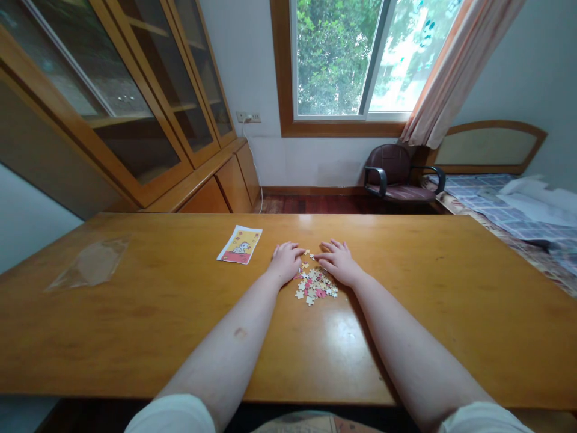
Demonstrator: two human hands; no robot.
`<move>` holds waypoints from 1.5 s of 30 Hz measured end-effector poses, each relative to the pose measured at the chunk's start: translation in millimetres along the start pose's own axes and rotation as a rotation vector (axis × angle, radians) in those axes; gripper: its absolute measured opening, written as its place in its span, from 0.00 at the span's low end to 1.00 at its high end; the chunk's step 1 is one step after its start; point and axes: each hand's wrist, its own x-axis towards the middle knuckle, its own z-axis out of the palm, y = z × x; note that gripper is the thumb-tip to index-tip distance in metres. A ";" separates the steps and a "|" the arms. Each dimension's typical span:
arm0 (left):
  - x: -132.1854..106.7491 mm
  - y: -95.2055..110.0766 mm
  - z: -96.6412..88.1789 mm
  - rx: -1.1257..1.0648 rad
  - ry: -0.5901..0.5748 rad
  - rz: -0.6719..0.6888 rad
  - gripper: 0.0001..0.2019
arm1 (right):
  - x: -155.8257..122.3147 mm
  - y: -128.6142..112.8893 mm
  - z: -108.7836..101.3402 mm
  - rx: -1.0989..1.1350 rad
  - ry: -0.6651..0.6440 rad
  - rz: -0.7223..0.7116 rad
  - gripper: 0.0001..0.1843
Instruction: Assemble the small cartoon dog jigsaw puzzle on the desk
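Observation:
A loose heap of small jigsaw puzzle pieces (317,284), pale, pink and yellow, lies on the wooden table (419,282) between my forearms. At the heap's far left edge rests my left hand (287,261), palm down with its fingers stretched toward a few stray pieces (308,255). On the opposite side my right hand (339,260) lies flat, fingers spread, its fingertips close to the same stray pieces. Neither hand grips anything that I can see. Left of my left hand is a picture card (240,245) with a white animal on yellow and red.
A clear plastic bag (92,263) lies at the table's left. Beyond the table are a glass-door cabinet (157,78), a window (342,60) with a pink curtain (464,72), an office chair (396,174) and a bed (509,204) on the right.

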 end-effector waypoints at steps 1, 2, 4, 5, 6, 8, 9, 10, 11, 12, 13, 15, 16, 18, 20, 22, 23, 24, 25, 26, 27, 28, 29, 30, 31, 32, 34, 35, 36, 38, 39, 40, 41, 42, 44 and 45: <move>0.2 0.5 -0.6 0.000 0.009 -0.018 0.19 | 0.2 0.4 0.1 0.006 0.006 0.001 0.19; 0.4 0.6 -1.0 -0.001 0.024 -0.031 0.18 | 0.5 1.0 0.3 0.016 0.013 -0.001 0.18; 0.4 0.4 -1.0 -0.011 0.060 -0.029 0.18 | 1.2 2.3 1.1 0.042 0.033 -0.008 0.18; 0.2 0.1 -0.7 -0.018 0.075 -0.010 0.18 | 1.5 2.9 1.6 0.055 0.048 -0.009 0.18; -0.2 -0.2 -0.3 -0.023 0.082 0.021 0.17 | 1.9 3.5 2.1 0.065 0.064 -0.006 0.18; -1.3 -0.3 1.0 -0.025 0.066 0.098 0.15 | 2.4 4.1 3.0 0.073 0.086 0.008 0.18; -1.9 -0.1 1.6 -0.021 0.049 0.130 0.14 | 2.5 4.2 3.4 0.070 0.088 0.016 0.18; -2.4 0.2 2.2 -0.016 0.032 0.153 0.14 | 2.6 4.1 3.6 0.065 0.083 0.022 0.18; -2.9 0.7 2.7 -0.013 0.016 0.165 0.13 | 2.7 4.0 3.7 0.061 0.074 0.024 0.18; -3.3 1.3 3.0 -0.012 0.002 0.169 0.14 | 2.7 3.8 3.7 0.058 0.063 0.021 0.19; -3.5 1.8 3.0 -0.013 -0.010 0.167 0.14 | 2.7 3.6 3.6 0.056 0.055 0.018 0.19; -3.8 2.8 2.5 -0.015 -0.025 0.162 0.14 | 2.6 3.1 3.1 0.054 0.040 0.013 0.19; -3.8 3.2 2.0 -0.014 -0.025 0.160 0.14 | 2.6 2.9 2.8 0.054 0.034 0.015 0.19; -3.8 3.7 0.8 -0.014 -0.019 0.156 0.15 | 2.6 2.5 2.1 0.055 0.022 0.020 0.20; -4.0 3.8 0.1 -0.017 -0.018 0.156 0.17 | 2.7 2.3 1.8 0.055 0.008 0.022 0.21; -4.3 3.8 0.3 -0.019 -0.031 0.161 0.19 | 2.9 2.4 2.2 0.057 0.003 0.020 0.21; -4.4 3.7 0.7 -0.017 -0.045 0.165 0.20 | 3.0 2.7 2.6 0.061 0.005 0.017 0.21; -4.6 3.7 1.0 -0.014 -0.060 0.170 0.20 | 3.2 2.9 2.9 0.069 0.012 0.017 0.20; -4.7 3.6 1.3 -0.011 -0.072 0.174 0.20 | 3.4 3.3 3.2 0.080 0.024 0.022 0.20; -4.7 3.6 1.5 -0.008 -0.076 0.176 0.20 | 3.7 3.5 3.4 0.094 0.039 0.032 0.20; -4.7 3.5 1.6 -0.005 -0.067 0.171 0.20 | 3.9 3.7 3.5 0.107 0.056 0.046 0.20; -4.6 3.5 1.5 0.000 -0.048 0.159 0.19 | 4.1 3.8 3.5 0.115 0.072 0.063 0.20; -4.4 3.5 1.3 0.007 -0.023 0.141 0.19 | 4.2 3.8 3.5 0.116 0.081 0.076 0.20; -4.1 3.4 1.1 0.013 -0.004 0.123 0.18 | 4.3 3.6 3.5 0.111 0.081 0.082 0.20; -3.9 3.4 1.0 0.018 0.003 0.106 0.17 | 4.3 3.3 3.6 0.100 0.073 0.081 0.20; -3.7 3.4 1.1 0.019 -0.002 0.095 0.16 | 4.2 3.0 3.8 0.086 0.060 0.074 0.20; -3.5 3.6 1.4 0.013 -0.033 0.088 0.16 | 4.1 2.4 4.5 0.056 0.033 0.055 0.20; -3.4 3.7 1.5 0.009 -0.048 0.088 0.17 | 4.0 2.2 4.9 0.041 0.024 0.048 0.20; -3.4 3.9 1.6 0.005 -0.059 0.089 0.17 | 4.0 2.1 5.3 0.029 0.017 0.043 0.20; -3.5 4.4 1.4 -0.003 -0.071 0.087 0.18 | 3.9 2.0 5.6 0.012 0.008 0.037 0.20; -3.6 4.7 1.2 -0.010 -0.077 0.088 0.18 | 3.8 1.9 5.6 0.006 0.005 0.036 0.21; -3.6 4.9 0.9 -0.019 -0.083 0.088 0.19 | 3.7 1.7 5.4 0.002 0.002 0.035 0.21; -3.7 5.1 0.6 -0.029 -0.089 0.093 0.19 | 3.5 1.5 5.2 -0.001 0.000 0.032 0.21; -3.7 5.3 0.4 -0.037 -0.093 0.101 0.20 | 3.3 1.2 4.9 -0.002 -0.002 0.027 0.21; -3.8 5.6 0.5 -0.044 -0.102 0.118 0.20 | 3.1 0.6 4.7 0.003 0.002 0.018 0.21; -3.9 5.6 0.7 -0.042 -0.106 0.123 0.19 | 3.2 0.5 4.9 0.011 0.009 0.014 0.20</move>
